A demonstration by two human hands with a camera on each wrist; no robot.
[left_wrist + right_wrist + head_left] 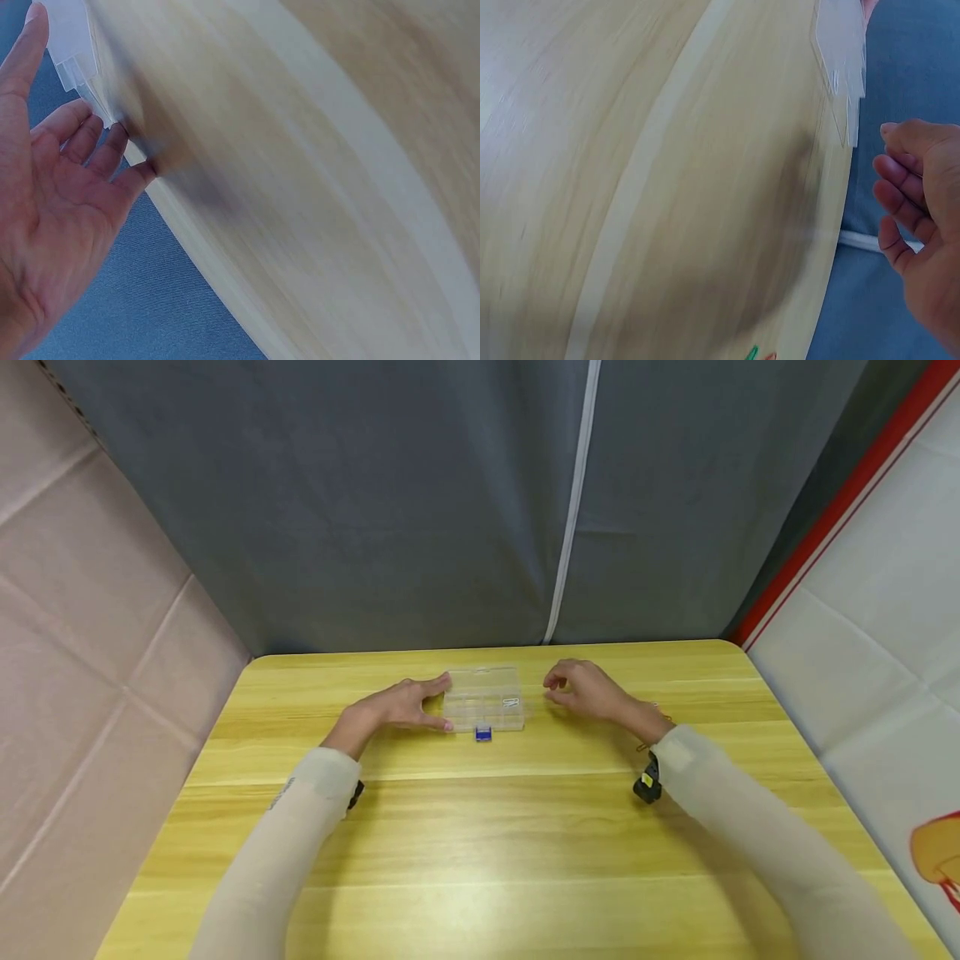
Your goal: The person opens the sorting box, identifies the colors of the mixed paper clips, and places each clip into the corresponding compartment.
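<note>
A clear plastic compartment box (486, 697) lies flat near the far middle of the yellow wooden table (480, 843). My left hand (435, 702) touches the box's left end, with straight fingers along the far side and the thumb at the near corner. In the left wrist view the left hand (52, 195) is spread, its fingertips against the box (71, 37). My right hand (558, 689) hovers just right of the box with loosely curled fingers and holds nothing; in the right wrist view the right hand (922, 202) is apart from the box (840, 45). A small blue piece (483, 734) sits at the box's front edge.
A small pale item (512, 702) lies in a right compartment of the box. A grey curtain (375, 510) with a white strip (573, 502) hangs behind the table. There is a beige wall (82, 652) on the left and a white panel with a red edge (877, 610) on the right.
</note>
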